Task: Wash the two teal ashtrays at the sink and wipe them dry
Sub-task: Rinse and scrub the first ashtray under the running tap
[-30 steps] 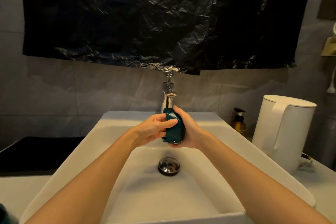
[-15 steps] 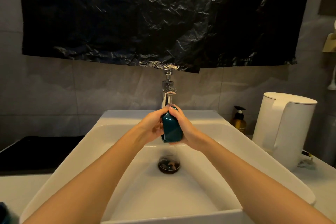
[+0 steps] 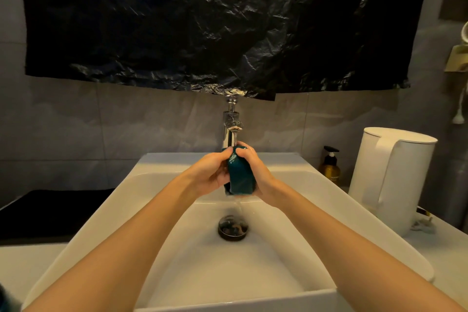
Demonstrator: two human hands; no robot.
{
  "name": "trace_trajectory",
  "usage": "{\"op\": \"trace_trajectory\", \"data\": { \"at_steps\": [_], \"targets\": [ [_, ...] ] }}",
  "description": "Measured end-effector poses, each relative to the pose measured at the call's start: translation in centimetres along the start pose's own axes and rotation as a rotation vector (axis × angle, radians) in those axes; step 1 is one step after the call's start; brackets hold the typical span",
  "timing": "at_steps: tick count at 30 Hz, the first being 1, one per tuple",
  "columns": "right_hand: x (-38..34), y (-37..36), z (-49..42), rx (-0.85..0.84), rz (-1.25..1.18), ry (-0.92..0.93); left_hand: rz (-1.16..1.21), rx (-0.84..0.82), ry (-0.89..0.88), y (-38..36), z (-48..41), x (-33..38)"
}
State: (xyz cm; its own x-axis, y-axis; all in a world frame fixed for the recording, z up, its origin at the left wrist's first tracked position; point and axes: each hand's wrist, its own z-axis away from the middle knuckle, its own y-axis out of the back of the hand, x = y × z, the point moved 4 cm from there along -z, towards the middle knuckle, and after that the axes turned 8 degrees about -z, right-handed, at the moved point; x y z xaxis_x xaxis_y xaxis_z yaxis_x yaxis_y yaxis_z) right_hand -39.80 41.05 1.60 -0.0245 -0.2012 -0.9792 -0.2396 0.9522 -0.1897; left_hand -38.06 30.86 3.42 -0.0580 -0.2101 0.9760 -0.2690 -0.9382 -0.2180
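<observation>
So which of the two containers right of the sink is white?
The tall kettle nearest the sink; the small pump bottle behind it is amber with a black top.

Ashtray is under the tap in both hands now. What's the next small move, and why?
Probably turn the teal ashtray in the stream. Both the left hand and right hand clasp it under the faucet, and water runs off only its lower edge toward the drain.

Glossy teal ashtray (image 3: 240, 177); shiny chrome faucet (image 3: 230, 132); smooth white sink (image 3: 157, 205); crinkled black plastic sheet (image 3: 202, 20).
</observation>
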Motion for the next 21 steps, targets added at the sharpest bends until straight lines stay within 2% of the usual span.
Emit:
{"op": "trace_trajectory", "data": {
  "at_steps": [6, 9, 13, 18, 21],
  "targets": [
    [0.0, 0.8, 0.7, -0.010, -0.101, -0.244, -0.196, -0.073, -0.013, 0.1, 0.2, -0.1],
    [-0.1, 1.1, 0.9, -0.032, -0.037, -0.317, -0.288, -0.134, 0.004, 0.1, 0.2, -0.4],
    [0.0, 1.1, 0.7, -0.004, -0.042, -0.324, -0.321, -0.144, 0.012, 0.5, 0.1, -0.7],
    [-0.2, 0.8, 0.4, -0.103, -0.172, -0.224, -0.304, -0.176, -0.023, 0.9, 0.3, -0.3],
    [-0.2, 0.3, 0.3, -0.021, -0.060, -0.155, -0.317, -0.205, -0.040, 0.7, 0.4, -0.2]
  ]
}}
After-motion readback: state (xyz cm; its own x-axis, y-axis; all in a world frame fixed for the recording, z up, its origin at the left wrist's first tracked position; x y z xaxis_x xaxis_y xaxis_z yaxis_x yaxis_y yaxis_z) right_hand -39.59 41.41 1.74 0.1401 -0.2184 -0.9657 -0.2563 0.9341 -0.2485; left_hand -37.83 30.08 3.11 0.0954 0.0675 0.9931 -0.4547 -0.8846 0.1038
